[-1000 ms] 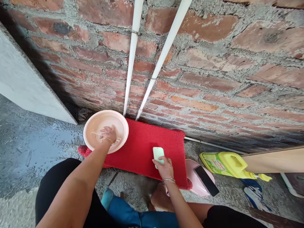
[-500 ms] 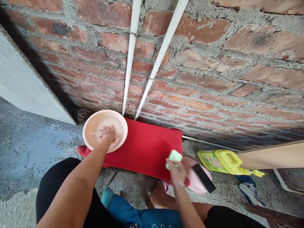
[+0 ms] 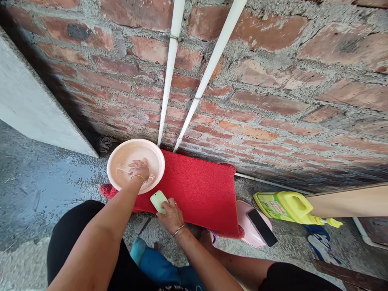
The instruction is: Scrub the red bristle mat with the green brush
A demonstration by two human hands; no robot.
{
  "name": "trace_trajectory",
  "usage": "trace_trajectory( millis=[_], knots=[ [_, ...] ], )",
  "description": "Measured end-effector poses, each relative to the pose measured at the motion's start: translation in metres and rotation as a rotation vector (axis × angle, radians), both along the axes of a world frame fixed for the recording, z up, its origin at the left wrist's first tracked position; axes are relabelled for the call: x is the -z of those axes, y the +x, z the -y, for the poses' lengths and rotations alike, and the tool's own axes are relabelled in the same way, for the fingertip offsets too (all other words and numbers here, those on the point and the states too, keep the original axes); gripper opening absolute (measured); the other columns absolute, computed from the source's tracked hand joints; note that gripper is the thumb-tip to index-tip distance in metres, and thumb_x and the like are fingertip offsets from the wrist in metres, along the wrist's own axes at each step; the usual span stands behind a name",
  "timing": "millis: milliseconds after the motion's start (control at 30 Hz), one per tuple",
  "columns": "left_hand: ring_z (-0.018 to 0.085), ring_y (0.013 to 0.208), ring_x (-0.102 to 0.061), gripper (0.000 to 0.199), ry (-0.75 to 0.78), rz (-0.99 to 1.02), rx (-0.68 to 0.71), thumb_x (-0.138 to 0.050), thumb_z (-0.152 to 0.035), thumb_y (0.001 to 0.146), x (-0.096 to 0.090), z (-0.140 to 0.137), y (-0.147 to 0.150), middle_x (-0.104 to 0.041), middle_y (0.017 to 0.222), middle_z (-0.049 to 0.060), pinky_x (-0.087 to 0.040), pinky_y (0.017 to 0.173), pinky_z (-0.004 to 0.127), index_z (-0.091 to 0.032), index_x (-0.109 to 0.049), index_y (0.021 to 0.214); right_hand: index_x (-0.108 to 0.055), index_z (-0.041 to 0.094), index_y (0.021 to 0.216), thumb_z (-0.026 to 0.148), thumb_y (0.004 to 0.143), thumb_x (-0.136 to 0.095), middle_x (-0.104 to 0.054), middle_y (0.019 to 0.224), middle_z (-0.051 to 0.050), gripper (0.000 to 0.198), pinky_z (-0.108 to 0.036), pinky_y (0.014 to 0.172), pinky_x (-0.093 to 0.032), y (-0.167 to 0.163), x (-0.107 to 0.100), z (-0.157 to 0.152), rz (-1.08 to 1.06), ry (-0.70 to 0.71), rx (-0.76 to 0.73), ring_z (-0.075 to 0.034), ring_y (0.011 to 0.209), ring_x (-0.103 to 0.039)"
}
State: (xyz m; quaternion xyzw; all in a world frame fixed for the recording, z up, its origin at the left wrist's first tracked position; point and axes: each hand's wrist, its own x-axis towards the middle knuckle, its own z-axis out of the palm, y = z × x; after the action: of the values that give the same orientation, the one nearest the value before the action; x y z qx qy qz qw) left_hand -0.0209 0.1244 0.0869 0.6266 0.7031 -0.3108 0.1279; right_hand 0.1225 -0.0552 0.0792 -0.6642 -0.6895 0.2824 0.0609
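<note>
My left hand (image 3: 138, 169) is in the water of a pale pink basin (image 3: 112, 178), its fingers spread and nothing in them. The basin stands on the left end of a red fleecy cloth (image 3: 200, 190) laid over a low, raised support that the cloth hides. My right hand (image 3: 171, 215) grips a pale green scrub brush (image 3: 159, 201), a flat rounded block with a small hole near one corner. It is at the cloth's front edge, just below the basin's rim. Bristles under the brush are hidden from view.
A pink plastic piece (image 3: 247, 232) right of the cloth bears a black phone (image 3: 262, 227). Beyond lie a yellow detergent bottle (image 3: 285, 207) and blue-and-white slippers (image 3: 323, 246). Two white pipes (image 3: 169, 72) run down the brick wall (image 3: 257, 101). A stone slab (image 3: 39, 101) leans at left.
My right hand has moved left with the scrub brush, from the cloth's right end to near the basin. My left hand stays in the water.
</note>
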Motion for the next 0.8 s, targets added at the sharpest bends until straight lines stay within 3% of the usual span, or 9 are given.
trace_trajectory(
  millis=[133, 267, 400, 567, 667, 800],
  knots=[
    [0.059, 0.122, -0.034, 0.124, -0.007, -0.006, -0.021, -0.081, -0.036, 0.055, 0.003, -0.001, 0.0, -0.02, 0.145, 0.035, -0.05, 0.069, 0.061, -0.024, -0.001, 0.149, -0.06, 0.024, 0.081, 0.028, 0.069, -0.067, -0.052, 0.093, -0.002, 0.014, -0.027, 0.072, -0.042, 0.039, 0.003, 0.012, -0.036, 0.003, 0.149, -0.018, 0.086, -0.053],
    [0.06, 0.123, -0.033, 0.127, -0.011, 0.016, -0.033, -0.082, -0.035, 0.053, 0.007, -0.002, -0.001, -0.017, 0.146, 0.035, -0.049, 0.071, 0.062, -0.024, -0.001, 0.149, -0.059, 0.024, 0.073, 0.036, 0.065, -0.066, -0.05, 0.085, 0.0, 0.016, -0.03, 0.072, -0.044, 0.094, 0.01, 0.034, -0.114, 0.033, 0.405, -0.017, 0.075, -0.054],
    [0.06, 0.123, -0.032, 0.129, -0.01, 0.015, -0.029, -0.083, -0.039, 0.05, 0.011, -0.003, -0.002, -0.016, 0.147, 0.035, -0.048, 0.071, 0.063, -0.025, 0.0, 0.149, -0.059, 0.023, 0.062, 0.042, 0.054, -0.07, -0.052, 0.072, -0.001, 0.023, -0.037, 0.075, -0.046, 0.155, 0.011, 0.055, -0.134, 0.091, 0.78, -0.021, 0.072, -0.056],
    [0.058, 0.124, -0.032, 0.125, 0.014, 0.026, -0.036, -0.08, -0.042, 0.053, 0.01, 0.001, -0.006, -0.018, 0.147, 0.032, -0.048, 0.071, 0.062, -0.029, -0.001, 0.149, -0.058, 0.021, 0.061, 0.05, 0.045, -0.073, -0.06, 0.062, -0.001, 0.037, -0.035, 0.065, -0.046, 0.198, -0.003, 0.059, -0.312, -0.005, 1.317, -0.022, 0.065, -0.057],
    [0.055, 0.127, -0.031, 0.112, 0.037, 0.092, -0.044, -0.075, -0.047, 0.06, 0.004, 0.007, -0.01, -0.019, 0.148, 0.028, -0.048, 0.073, 0.059, -0.033, -0.007, 0.148, -0.06, 0.018, 0.067, 0.052, 0.044, -0.072, -0.063, 0.067, -0.001, 0.042, -0.032, 0.066, -0.045, 0.193, -0.016, 0.049, -0.409, 0.057, 1.355, -0.02, 0.07, -0.058],
    [0.041, 0.127, -0.038, 0.096, 0.091, 0.245, -0.019, -0.071, -0.045, 0.066, -0.01, 0.02, -0.015, -0.031, 0.144, 0.019, -0.045, 0.085, 0.054, -0.034, -0.019, 0.145, -0.064, 0.019, 0.073, 0.055, 0.047, -0.072, -0.063, 0.071, -0.001, 0.046, -0.031, 0.069, -0.044, 0.168, -0.035, 0.031, -0.478, 0.086, 1.091, -0.021, 0.076, -0.057]
  ],
)
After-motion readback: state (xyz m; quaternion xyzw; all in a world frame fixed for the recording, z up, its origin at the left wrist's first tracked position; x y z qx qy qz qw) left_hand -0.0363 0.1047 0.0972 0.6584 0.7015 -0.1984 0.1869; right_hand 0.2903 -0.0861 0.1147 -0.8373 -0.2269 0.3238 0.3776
